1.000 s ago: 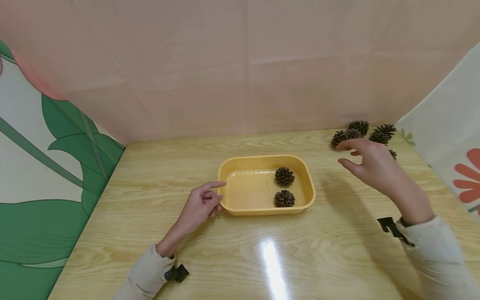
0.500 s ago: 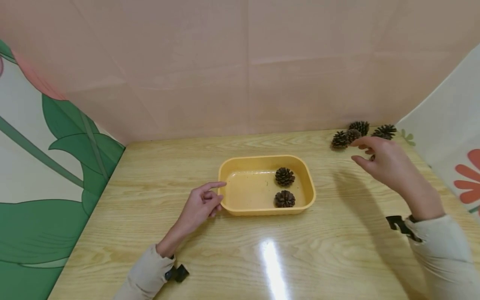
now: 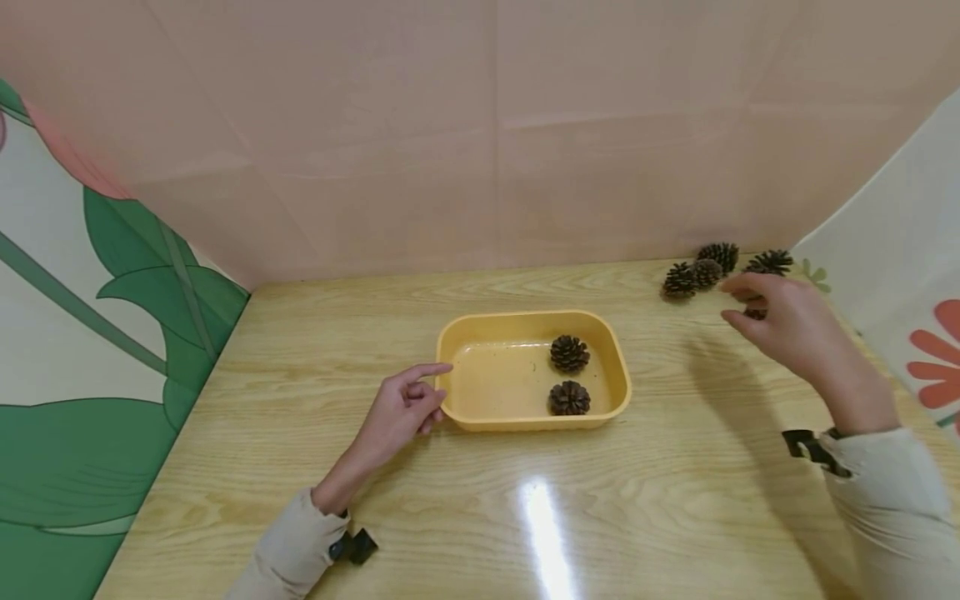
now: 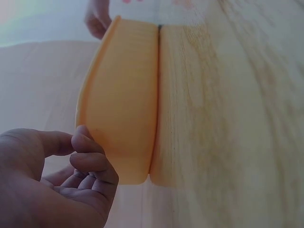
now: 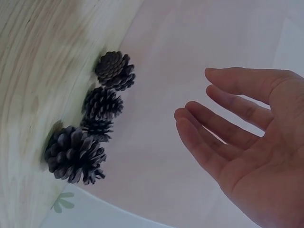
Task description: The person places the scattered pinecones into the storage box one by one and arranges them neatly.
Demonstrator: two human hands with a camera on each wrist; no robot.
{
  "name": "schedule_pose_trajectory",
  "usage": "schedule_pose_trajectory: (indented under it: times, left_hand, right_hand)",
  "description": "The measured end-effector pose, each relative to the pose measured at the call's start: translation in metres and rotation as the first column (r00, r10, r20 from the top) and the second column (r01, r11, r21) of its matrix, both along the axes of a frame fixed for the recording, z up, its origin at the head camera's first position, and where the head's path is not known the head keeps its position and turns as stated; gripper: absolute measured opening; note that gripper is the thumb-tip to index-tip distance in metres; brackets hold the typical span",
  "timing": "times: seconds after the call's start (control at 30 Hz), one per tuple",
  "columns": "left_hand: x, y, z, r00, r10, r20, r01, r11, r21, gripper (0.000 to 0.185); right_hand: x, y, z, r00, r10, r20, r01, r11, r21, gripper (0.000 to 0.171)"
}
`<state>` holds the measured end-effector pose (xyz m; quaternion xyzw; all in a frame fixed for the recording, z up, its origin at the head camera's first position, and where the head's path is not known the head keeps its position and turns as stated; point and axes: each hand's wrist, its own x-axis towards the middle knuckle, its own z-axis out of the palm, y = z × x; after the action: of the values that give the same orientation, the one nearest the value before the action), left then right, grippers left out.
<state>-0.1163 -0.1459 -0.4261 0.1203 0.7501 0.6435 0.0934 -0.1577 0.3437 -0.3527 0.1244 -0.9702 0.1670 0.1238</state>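
Pale wooden table (image 3: 300, 350) against a pink backdrop, with a yellow tray (image 3: 617, 367) at its middle.
The right hand (image 3: 783, 325) hovers, fingers (image 5: 213, 142) spread and holding nothing, just above the loose pine cones (image 3: 701, 271) at the far right corner; one cone lies right under the fingertips. The left hand (image 3: 401, 408), fingers loosely curled, rests its forefinger against the tray's left wall. Two cones (image 3: 569, 375) lie inside the tray.

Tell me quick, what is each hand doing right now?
Left hand: holds nothing, index finger touching the yellow tray.
Right hand: open and empty, above the loose pine cones.
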Motion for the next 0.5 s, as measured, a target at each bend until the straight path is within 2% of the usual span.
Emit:
schedule_pose_trajectory:
  times: [0.33,0.5]
  left_hand:
    - [-0.001,-0.001,-0.003,1.0,0.004,-0.003,-0.004,1.0,-0.007,0.035]
    - [-0.001,-0.001,-0.003,1.0,0.005,-0.008,-0.005,1.0,-0.013,0.035]
  right_hand:
    - [-0.007,0.019,-0.009,0.999,-0.048,-0.017,0.048,0.999,0.009,0.034]
    - [-0.011,0.03,-0.018,0.995,-0.093,0.017,0.093,0.996,-0.006,0.034]
